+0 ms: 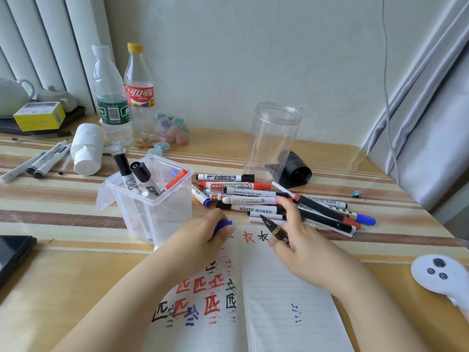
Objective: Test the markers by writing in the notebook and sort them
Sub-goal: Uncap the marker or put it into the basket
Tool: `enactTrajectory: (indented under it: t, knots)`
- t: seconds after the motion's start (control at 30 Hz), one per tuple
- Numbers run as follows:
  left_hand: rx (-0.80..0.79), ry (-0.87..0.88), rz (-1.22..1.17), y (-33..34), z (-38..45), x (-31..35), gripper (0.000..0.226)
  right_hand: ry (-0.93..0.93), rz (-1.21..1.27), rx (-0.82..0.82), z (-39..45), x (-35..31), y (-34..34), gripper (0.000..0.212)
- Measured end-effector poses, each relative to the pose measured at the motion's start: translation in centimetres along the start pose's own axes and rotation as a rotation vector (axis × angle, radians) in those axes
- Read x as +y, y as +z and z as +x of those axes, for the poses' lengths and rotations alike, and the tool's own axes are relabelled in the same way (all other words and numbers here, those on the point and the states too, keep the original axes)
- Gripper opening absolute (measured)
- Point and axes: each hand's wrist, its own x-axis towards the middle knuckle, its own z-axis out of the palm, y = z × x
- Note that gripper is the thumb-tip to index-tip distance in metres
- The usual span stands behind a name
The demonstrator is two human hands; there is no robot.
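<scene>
Right hand [291,240] fingers pinch an uncapped blue marker [272,227] over the open notebook [279,301] — left hand [203,235] fingers curl round its blue cap [223,224], beside the clear bin [152,196] of markers.

1. You have two hands in view: your left hand [203,233] grips one blue cap [223,225], your right hand [291,235] one uncapped marker [272,227].
2. One open notebook [279,301] lies near you on the bench [76,270].
3. One square clear tub [149,196] holds at least three markers: two black-capped, one red-capped.
4. The loose pile of markers [266,199] beyond the notebook counts roughly a dozen; overlap hides the exact number.
5. One tall clear jar [272,141] stands far right of the tub.
6. Two plastic bottles [138,95] stand at the far left.
7. About four pens [43,160] lie far left.
</scene>
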Motion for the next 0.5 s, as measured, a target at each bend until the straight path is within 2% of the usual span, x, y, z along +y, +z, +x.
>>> enactTrajectory:
  t: [0.1, 0.2, 0.23, 0.33, 0.4, 0.5]
  knots:
    - [-0.017, 0.013, 0.036, 0.1, -0.3, 0.4, 0.013, -0.070, 0.308, 0.024, -0.1, 0.1, -0.7, 0.051]
    - [-0.032, 0.013, 0.070, 0.3, -0.5, 0.9, 0.011, -0.101, 0.847, 0.159, -0.2, -0.4, -1.1, 0.014]
    - [-0.031, 0.013, 0.069, 0.3, -0.6, 1.0, 0.009, -0.056, 1.063, 0.173, -0.1, -0.6, -1.2, 0.013]
    - [-0.034, 0.013, 0.063, 0.2, -0.9, 1.2, 0.008, 0.071, 1.625, 0.063, -0.1, -1.2, -1.0, 0.022]
    - [-0.047, 0.006, 0.063, 0.2, -1.0, 1.3, 0.009, 0.084, 1.722, 0.033, -0.1, -1.4, -0.6, 0.021]
    - [-0.061, 0.006, 0.076, 0.1, -1.2, 1.3, 0.011, 0.055, 1.553, 0.047, -0.1, -1.4, 0.1, 0.006]
